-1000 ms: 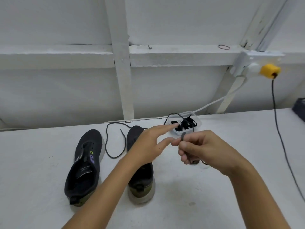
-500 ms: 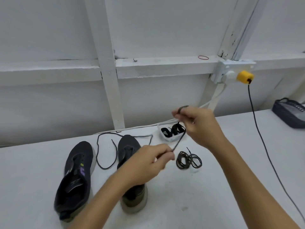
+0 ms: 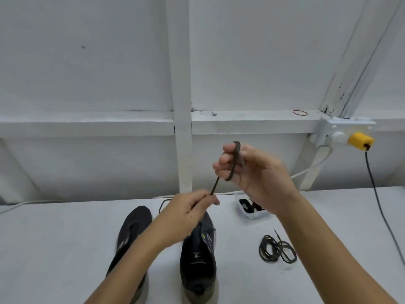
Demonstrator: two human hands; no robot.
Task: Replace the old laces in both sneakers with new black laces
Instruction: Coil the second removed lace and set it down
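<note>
I read this as a plain workshop or utility room: a white-painted bench (image 3: 65, 238) at 6 o'clock, bare painted wall framing (image 3: 183, 95) at 12, and a surface-mounted socket (image 3: 335, 132) with a yellow plug (image 3: 359, 140) at 2 o'clock.

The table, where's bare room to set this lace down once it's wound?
Free: the table left of the left sneaker, and the strip between the coiled lace and the black cable. Crowded: around the right sneaker and the lace tub.
</note>
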